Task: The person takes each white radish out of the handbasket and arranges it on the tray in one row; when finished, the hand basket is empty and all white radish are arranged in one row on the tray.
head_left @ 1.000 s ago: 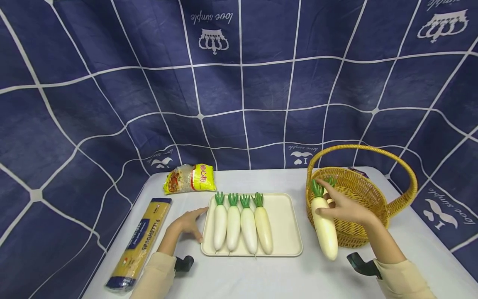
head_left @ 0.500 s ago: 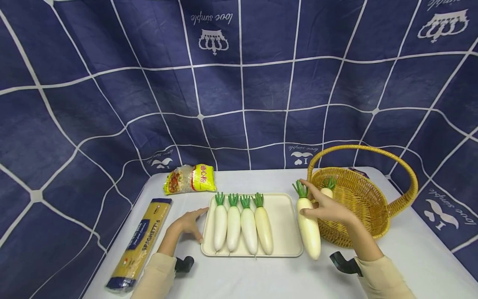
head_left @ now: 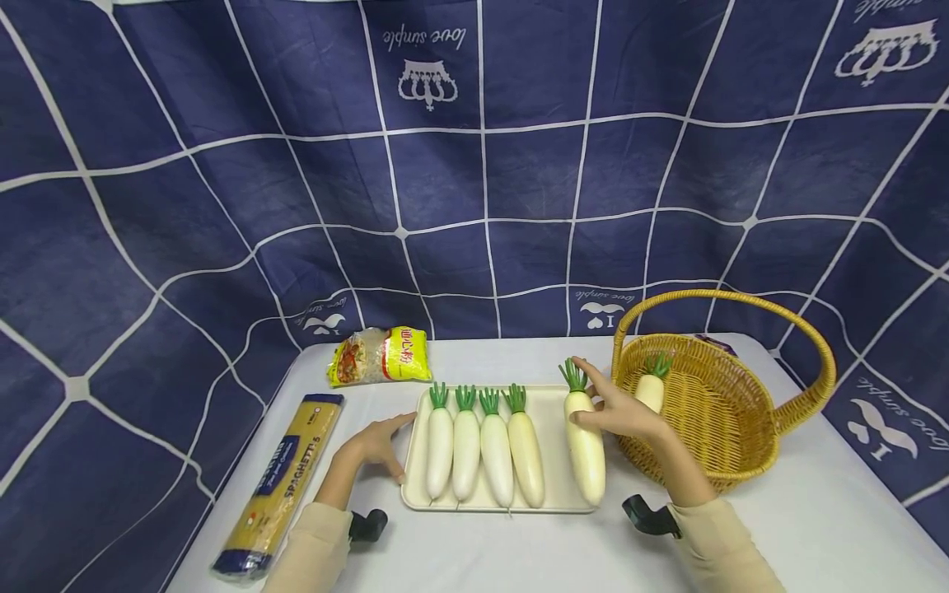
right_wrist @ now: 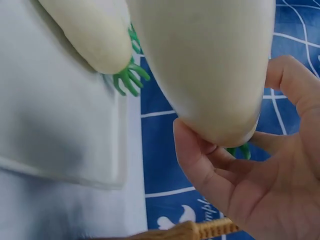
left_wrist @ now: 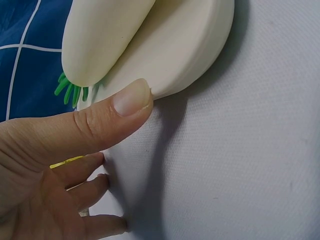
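My right hand (head_left: 628, 413) grips a white radish (head_left: 586, 461) with green tops near its leafy end, over the right side of a cream tray (head_left: 551, 420). In the right wrist view that radish (right_wrist: 205, 65) is raised above the tray's surface, thumb and fingers around it. Several more white radishes (head_left: 465, 453) lie side by side on the tray, green tops at the far side. At the tray's left edge rests my left hand (head_left: 376, 445), fingers spread; in the left wrist view its thumb (left_wrist: 131, 100) touches the rim.
A wicker basket (head_left: 715, 420) with a tall handle stands on the right, and one radish (head_left: 651, 391) leans inside it. On the left lie a spaghetti pack (head_left: 285, 482) and a yellow bag (head_left: 404, 354). Blue checked cloth (head_left: 519, 173) hangs behind the table.
The right hand has carried its radish leftward, from in front of the basket to above the right part of the tray. My left hand has stayed at the tray's edge.
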`<state>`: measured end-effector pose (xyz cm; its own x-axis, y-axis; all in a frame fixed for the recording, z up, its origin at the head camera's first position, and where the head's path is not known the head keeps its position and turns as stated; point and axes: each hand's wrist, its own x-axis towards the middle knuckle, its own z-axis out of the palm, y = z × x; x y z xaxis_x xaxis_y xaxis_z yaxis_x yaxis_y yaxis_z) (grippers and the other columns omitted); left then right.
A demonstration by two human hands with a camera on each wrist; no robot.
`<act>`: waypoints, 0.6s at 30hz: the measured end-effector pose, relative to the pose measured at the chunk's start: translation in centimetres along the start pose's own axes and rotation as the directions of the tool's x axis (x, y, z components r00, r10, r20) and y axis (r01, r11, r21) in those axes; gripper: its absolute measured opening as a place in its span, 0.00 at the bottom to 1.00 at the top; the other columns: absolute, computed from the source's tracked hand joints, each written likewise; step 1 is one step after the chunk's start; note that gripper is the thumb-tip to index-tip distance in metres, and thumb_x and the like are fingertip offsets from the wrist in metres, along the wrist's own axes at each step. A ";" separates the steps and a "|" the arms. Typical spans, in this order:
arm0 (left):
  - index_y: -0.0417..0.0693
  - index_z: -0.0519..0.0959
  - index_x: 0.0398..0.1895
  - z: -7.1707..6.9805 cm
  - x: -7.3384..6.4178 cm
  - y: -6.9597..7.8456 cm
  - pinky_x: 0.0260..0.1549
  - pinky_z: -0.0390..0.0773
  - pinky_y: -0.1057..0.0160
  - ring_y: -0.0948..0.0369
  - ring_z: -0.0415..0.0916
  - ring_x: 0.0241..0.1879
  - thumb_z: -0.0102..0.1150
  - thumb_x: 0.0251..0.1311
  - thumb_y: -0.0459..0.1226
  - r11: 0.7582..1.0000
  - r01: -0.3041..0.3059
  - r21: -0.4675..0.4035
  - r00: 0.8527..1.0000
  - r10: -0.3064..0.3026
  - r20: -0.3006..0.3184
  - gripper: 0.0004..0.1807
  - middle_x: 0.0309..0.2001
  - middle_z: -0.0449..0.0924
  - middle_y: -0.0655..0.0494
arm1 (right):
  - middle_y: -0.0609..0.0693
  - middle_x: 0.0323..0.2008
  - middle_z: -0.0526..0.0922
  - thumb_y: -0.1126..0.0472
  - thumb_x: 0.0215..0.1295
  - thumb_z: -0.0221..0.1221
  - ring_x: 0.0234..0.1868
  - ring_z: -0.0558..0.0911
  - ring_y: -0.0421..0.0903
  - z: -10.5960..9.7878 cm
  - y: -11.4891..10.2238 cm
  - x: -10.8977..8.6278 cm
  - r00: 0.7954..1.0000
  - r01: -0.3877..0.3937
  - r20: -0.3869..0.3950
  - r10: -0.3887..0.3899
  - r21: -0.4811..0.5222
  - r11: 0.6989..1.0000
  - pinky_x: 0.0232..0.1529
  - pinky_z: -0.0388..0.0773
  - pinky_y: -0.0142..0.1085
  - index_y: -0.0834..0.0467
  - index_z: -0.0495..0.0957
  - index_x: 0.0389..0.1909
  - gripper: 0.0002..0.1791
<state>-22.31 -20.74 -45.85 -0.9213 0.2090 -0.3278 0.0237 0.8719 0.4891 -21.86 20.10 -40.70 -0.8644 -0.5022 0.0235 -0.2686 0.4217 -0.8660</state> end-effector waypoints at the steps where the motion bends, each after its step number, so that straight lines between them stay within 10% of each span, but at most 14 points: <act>1: 0.44 0.63 0.68 0.0 0.0 0.0 0.60 0.62 0.37 0.38 0.60 0.64 0.81 0.18 0.34 1.000 0.000 0.001 1.000 0.000 -0.001 0.60 0.64 0.65 0.36 | 0.65 0.43 0.71 0.61 0.54 0.62 0.33 0.78 0.48 0.2 0.2 0.2 1.000 0.004 -0.004 -0.004 -0.006 1.000 0.33 0.79 0.34 0.60 0.38 0.73 0.53; 18: 0.44 0.63 0.68 0.0 0.0 0.0 0.60 0.62 0.36 0.37 0.60 0.64 0.81 0.18 0.34 1.000 -0.011 -0.006 1.000 0.010 -0.005 0.61 0.64 0.65 0.35 | 0.68 0.43 0.72 0.66 0.52 0.58 0.32 0.74 0.48 2.2 -0.1 2.2 0.999 -0.034 -0.034 0.033 -0.008 0.999 0.31 0.76 0.37 0.65 0.39 0.72 0.50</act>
<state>-22.30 -20.76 -45.91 -0.9231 0.2157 -0.3183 0.0309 0.8668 0.4977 -22.79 17.24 -41.63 -0.8869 -0.4619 0.0116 -0.2428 0.4447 -0.8621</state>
